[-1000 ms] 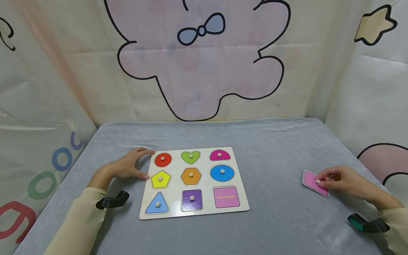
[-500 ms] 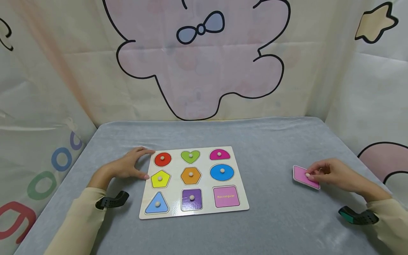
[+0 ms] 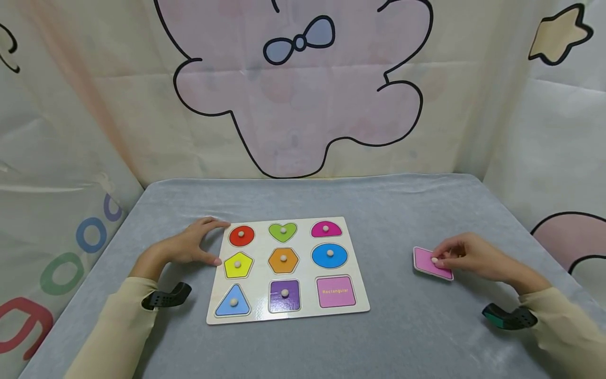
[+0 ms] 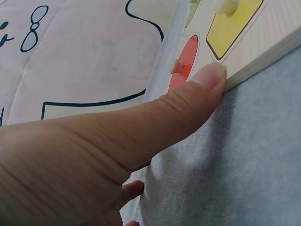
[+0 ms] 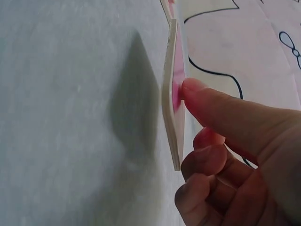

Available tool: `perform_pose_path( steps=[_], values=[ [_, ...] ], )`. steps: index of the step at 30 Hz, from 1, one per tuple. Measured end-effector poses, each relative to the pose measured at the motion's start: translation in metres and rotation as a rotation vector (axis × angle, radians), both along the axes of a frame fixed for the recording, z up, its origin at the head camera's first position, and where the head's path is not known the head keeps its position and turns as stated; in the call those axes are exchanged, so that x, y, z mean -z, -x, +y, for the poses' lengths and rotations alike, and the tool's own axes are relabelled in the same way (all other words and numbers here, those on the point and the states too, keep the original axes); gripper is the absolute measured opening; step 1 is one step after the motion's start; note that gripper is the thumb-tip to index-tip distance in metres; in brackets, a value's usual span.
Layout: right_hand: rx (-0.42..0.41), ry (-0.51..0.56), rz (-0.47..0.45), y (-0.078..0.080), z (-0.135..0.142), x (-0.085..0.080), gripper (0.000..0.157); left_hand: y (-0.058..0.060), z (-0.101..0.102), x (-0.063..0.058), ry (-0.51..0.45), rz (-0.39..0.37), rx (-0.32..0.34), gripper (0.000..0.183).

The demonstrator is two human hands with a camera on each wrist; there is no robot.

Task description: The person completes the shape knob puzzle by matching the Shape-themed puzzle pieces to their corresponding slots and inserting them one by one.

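A white wooden shape puzzle board (image 3: 306, 295) lies on the table, filled with knobbed coloured pieces except at its near right corner. There a pink recess (image 3: 336, 291) reads "Rectangular". My left hand (image 3: 187, 245) touches the board's left edge with thumb and fingertips; in the left wrist view the thumb (image 4: 188, 103) presses near the yellow pentagon piece (image 4: 233, 26). To the right of the board, my right hand (image 3: 478, 258) pinches the small knob of a pink rectangle puzzle piece (image 3: 423, 258). In the right wrist view that piece (image 5: 170, 103) hangs above the cloth, its shadow apart from it.
Grey cloth (image 3: 388, 337) covers the table. A printed curtain (image 3: 293, 105) stands behind its far edge, with more curtain at both sides. Each wrist wears a black band, the left band (image 3: 167, 296) and the right band (image 3: 510, 317).
My right hand has moved left toward the board, carrying the pink rectangle puzzle piece with it. The left hand and the board have stayed in place.
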State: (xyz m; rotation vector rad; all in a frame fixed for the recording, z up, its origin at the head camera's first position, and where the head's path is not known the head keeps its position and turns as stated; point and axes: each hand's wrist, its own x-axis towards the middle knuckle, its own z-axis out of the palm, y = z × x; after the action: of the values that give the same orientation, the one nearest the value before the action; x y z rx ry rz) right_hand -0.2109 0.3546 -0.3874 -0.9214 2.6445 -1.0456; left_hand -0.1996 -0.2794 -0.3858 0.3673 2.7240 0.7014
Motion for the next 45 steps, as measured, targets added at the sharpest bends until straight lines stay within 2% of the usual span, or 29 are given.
perform_pose_path(
  steps=[11,20,32,45],
  values=[
    [-0.044,0.031,-0.061,0.002,-0.032,-0.005,0.007,0.000,0.001,0.000,0.006,-0.006,-0.010,0.096],
    [-0.069,0.047,-0.066,0.006,-0.059,-0.010,0.006,-0.001,-0.002,-0.001,-0.007,0.024,0.014,0.093],
    [-0.086,-0.027,-0.104,0.010,-0.096,-0.019,0.005,-0.001,-0.001,-0.001,-0.015,0.003,-0.003,0.095],
    [-0.137,-0.007,-0.138,0.010,-0.135,-0.024,0.008,0.000,-0.002,0.001,-0.011,0.013,0.013,0.094]
  ],
)
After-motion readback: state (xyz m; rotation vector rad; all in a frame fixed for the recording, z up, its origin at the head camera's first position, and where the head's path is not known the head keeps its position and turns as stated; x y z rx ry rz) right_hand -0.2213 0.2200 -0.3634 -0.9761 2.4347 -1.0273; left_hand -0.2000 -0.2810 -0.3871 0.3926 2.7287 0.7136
